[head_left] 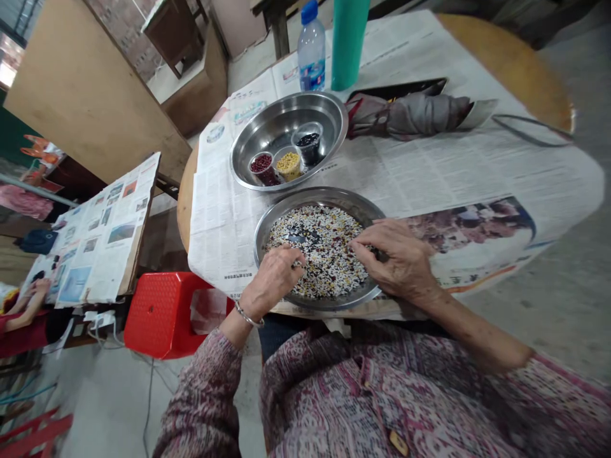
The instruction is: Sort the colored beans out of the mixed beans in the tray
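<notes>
A round steel plate [319, 197] holds a mix of white, dark and red beans [324, 251] spread in a layer. My left hand [274, 277] rests on the plate's near left side, its curled fingertips down among the beans. My right hand [396, 257] lies over the right side, with its fingers spread on the beans. Beyond the plate stands a steel bowl [281, 130] holding small cups of red beans [263, 166], yellow grains [289, 164] and black beans [308, 143]. The black-bean cup looks clear-sided.
Newspaper [429, 172] covers the round table. A plastic water bottle [311, 48], green flask [348, 38] and folded grey umbrella [410, 114] stand beyond the bowl. A red plastic stool [165, 315] sits at the lower left. Further left, another person's hand [38, 289] rests near a newspaper-covered board [100, 232].
</notes>
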The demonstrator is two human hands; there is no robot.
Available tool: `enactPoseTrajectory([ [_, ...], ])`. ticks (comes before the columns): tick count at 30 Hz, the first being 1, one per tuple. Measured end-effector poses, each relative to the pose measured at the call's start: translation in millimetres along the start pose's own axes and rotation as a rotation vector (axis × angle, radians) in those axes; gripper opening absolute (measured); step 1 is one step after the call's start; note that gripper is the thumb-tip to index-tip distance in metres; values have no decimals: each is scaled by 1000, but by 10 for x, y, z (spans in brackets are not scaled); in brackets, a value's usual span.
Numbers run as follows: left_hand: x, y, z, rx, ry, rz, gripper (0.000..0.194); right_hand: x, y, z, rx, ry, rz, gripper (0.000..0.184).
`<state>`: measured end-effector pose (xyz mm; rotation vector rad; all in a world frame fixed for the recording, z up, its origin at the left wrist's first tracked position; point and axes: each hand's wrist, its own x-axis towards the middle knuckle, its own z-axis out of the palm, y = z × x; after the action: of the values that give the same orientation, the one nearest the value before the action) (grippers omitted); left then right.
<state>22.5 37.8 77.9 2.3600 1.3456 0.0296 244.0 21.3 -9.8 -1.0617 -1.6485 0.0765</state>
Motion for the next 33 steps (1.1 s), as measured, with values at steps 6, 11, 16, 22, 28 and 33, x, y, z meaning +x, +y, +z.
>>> enactPoseTrajectory([
  [6, -142, -24, 76, 148, 99, -153, 39, -1, 6, 5, 5, 3, 0, 13],
  [11, 17, -34, 187, 20, 110, -121, 59, -2, 7, 4, 19, 14, -2, 14],
  [16, 255, 70, 235, -58, 106, -36, 34, -9, 10, 8, 6, 15, -10, 12],
  [22, 541, 170, 216, -39, 62, 76, 17, 16, -2, -17, -16, -16, 4, 14],
  [28, 553, 230, 207, -25, 76, 221, 21, 37, -16, -10, -23, 32, -46, 13],
  [33, 663, 161, 182, 102, 70, 327, 39, 28, -11, -5, -28, 19, -27, 15],
])
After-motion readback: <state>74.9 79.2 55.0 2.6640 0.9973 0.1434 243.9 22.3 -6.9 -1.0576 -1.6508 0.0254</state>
